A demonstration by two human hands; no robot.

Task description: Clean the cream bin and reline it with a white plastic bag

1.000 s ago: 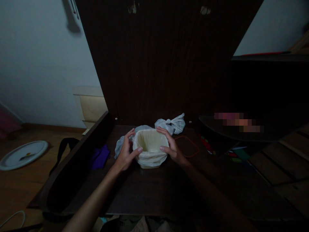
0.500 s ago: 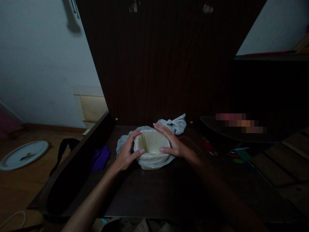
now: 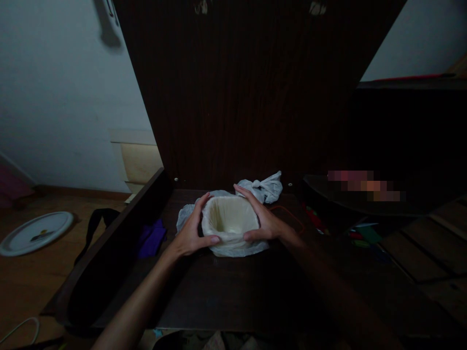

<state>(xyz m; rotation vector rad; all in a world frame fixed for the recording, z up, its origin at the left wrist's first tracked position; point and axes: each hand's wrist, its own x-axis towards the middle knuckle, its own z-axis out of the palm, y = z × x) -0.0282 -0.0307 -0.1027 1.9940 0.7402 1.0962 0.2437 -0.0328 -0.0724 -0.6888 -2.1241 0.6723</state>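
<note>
A small pale bin (image 3: 233,221) stands on the dark wooden desk (image 3: 204,296), lined with a whitish plastic bag (image 3: 239,247) folded out over its rim. My left hand (image 3: 193,228) curves round the bin's left side, thumb at the near rim. On the right side my right hand (image 3: 264,221) does the same, its thumb against the near rim and fingers along the far right. Both hands grip the lined bin between them. Behind it lies a knotted white plastic bag (image 3: 268,188).
Purple cloth (image 3: 151,238) lies left of the bin, beside the desk's raised side board (image 3: 109,262). A thin orange cord (image 3: 292,214) curves at the right. A dark upright panel (image 3: 237,97) backs the desk. On the floor at left is a white oval lid-like object (image 3: 40,233).
My thumbs have moved down from inside the rim to its near outer edge. The bag's overhang now sits lower and more spread at the front right.
</note>
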